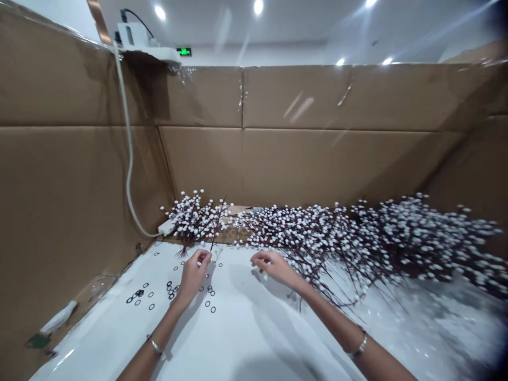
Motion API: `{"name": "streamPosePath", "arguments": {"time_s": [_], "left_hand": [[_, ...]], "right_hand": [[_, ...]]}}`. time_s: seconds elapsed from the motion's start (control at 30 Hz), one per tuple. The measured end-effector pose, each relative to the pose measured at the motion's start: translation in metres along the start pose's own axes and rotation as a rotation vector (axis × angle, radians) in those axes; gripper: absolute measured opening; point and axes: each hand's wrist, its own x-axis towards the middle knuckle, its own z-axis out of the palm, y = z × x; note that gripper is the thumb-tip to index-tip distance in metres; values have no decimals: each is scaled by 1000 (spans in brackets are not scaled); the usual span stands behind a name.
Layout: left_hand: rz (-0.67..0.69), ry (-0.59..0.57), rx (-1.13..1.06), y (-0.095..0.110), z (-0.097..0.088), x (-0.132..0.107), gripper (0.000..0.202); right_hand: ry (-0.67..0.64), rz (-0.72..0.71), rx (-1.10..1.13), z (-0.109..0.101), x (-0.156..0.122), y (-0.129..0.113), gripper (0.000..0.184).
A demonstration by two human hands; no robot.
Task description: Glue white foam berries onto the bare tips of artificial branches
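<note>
My left hand [195,273] is pinched on the lower end of a thin dark stem with white berries [216,227], which rises toward a small bundle of white-berry branches [193,218] at the back left. My right hand [273,266] hovers over the white table [238,338] with its fingers curled, beside the edge of a big pile of white-berry branches [357,238]; whether it holds anything is hidden. Small black rings [174,292] lie scattered on the table under and to the left of my left hand.
Brown cardboard walls [309,159] close in the table at the back and both sides. A white cable [129,159] runs down the left wall to a white plug block [166,227]. A white object [59,317] lies at the left table edge.
</note>
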Motion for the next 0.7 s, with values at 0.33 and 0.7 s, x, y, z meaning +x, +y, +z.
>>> {"name": "streamPosePath", "arguments": {"time_s": [0.33, 0.7], "left_hand": [[9, -256, -353, 72, 93, -47, 32], [60, -581, -276, 100, 86, -55, 31]], "right_hand": [[79, 92, 227, -55, -41, 1, 42], [402, 39, -6, -98, -31, -16, 37]]}}
